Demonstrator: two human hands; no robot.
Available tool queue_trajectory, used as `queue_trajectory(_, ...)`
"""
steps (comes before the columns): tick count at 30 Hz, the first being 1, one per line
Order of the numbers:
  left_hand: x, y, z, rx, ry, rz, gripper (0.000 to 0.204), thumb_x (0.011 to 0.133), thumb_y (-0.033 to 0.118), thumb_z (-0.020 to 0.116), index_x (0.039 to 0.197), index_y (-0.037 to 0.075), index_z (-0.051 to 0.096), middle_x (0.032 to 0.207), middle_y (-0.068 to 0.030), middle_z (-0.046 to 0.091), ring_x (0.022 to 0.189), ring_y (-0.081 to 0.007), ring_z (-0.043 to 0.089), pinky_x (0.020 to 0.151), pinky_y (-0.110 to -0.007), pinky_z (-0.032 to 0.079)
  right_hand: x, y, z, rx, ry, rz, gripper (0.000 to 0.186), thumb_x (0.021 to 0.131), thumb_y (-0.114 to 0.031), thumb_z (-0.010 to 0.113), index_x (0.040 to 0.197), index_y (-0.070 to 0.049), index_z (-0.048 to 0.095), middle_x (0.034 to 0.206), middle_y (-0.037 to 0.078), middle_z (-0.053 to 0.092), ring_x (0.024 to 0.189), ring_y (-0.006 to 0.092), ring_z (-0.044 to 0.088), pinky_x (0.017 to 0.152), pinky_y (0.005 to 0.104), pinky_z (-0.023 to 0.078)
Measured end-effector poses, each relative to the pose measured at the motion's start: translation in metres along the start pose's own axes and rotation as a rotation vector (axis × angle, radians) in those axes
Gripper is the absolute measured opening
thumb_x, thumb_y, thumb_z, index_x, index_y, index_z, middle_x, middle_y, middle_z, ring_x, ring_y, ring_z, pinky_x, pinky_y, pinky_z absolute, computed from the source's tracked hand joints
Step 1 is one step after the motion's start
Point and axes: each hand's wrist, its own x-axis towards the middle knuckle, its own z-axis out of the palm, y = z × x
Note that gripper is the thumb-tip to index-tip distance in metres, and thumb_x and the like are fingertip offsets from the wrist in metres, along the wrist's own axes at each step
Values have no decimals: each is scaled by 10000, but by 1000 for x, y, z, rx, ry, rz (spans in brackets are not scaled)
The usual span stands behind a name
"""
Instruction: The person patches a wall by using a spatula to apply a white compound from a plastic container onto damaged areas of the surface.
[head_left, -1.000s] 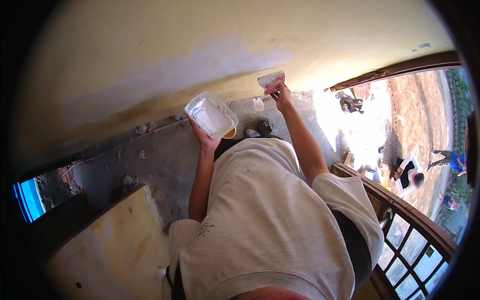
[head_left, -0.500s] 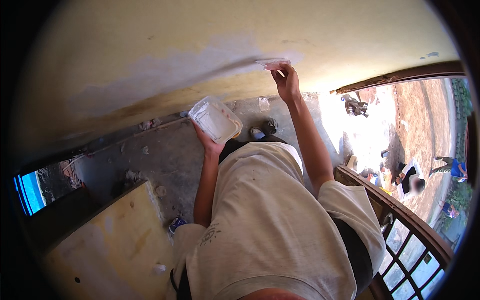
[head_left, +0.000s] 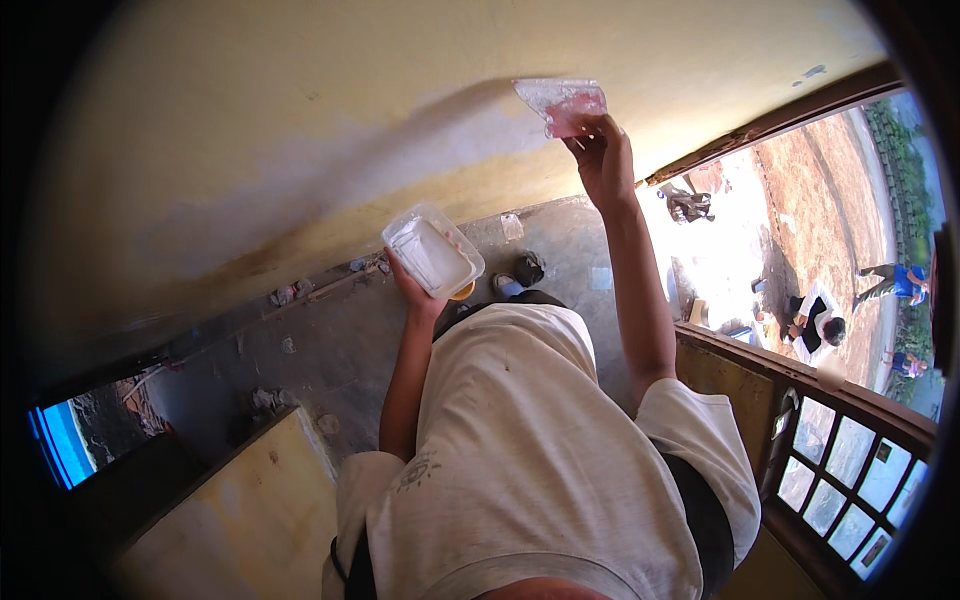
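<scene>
My left hand (head_left: 414, 292) is closed around the side of a clear plastic tub (head_left: 470, 247) that holds white paste (head_left: 437, 258). Raised toward the yellow wall (head_left: 330, 60), my right hand (head_left: 607, 172) pinches a thin, flat, clear-and-pink scraper (head_left: 562, 100) smeared with white. Its broad edge is at or very near the wall surface; whether it touches, I cannot tell. A pale, whitish patch (head_left: 350, 165) spreads across the wall to the left of the scraper, with a dark shadow running over it.
Debris (head_left: 290, 292) lies along the wall's foot. A low yellow wall section (head_left: 230, 500) stands at lower left. On the right are a doorway frame (head_left: 770, 125) and a gridded glass door (head_left: 850, 460). Outside, a person sits (head_left: 818, 320) and another stands (head_left: 900, 283).
My right hand has moved up and slightly right with the scraper, whose flat face now shows more. My left hand still holds the tub in about the same place.
</scene>
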Motion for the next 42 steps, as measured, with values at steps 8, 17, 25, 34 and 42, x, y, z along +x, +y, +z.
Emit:
queue_trajectory(8, -11, 32, -14, 2, -4, -43, 633, 957, 618, 426, 1386, 154, 471, 1318, -73, 550, 1197, -351, 542, 1019, -546, 434, 20, 100, -54, -278, -84, 211, 341, 981, -197, 404, 1004, 83, 597, 1107, 221, 663, 1032, 293, 657, 975, 370, 516)
queue_trajectory(17, -21, 49, -34, 16, -27, -51, 701, 939, 660, 416, 1421, 152, 429, 1391, -80, 484, 1243, -348, 506, 1028, -560, 423, 29, -6, 96, -115, -140, -11, 264, 952, -116, 491, 924, 129, 586, 965, 225, 666, 964, 278, 674, 982, 359, 528)
queue_trajectory(25, -22, 44, -35, -44, -35, -74, 690, 948, 645, 417, 1433, 154, 415, 1408, -80, 476, 1265, -356, 491, 1072, -561, 379, -16, 34, 8, -178, 96, -98, 138, 947, -151, 501, 894, -52, 580, 822, 61, 604, 898, 218, 661, 851, 374, 559)
queue_trajectory(34, -11, 42, -17, 5, -2, -77, 625, 958, 618, 429, 1384, 163, 481, 1343, -59, 543, 1191, -347, 546, 1023, -551, 423, 11, 121, -166, -142, 409, 138, 414, 792, -192, 560, 1138, 34, 534, 933, 182, 675, 922, 296, 700, 856, 406, 562)
queue_trajectory(42, -9, 35, -11, 147, 23, -14, 745, 929, 660, 444, 1474, 159, 363, 1472, -93, 419, 1260, -355, 502, 1072, -566, 384, 56, 130, -165, -140, 351, 151, 301, 864, -113, 513, 1098, 74, 538, 963, 215, 669, 911, 342, 702, 847, 426, 591)
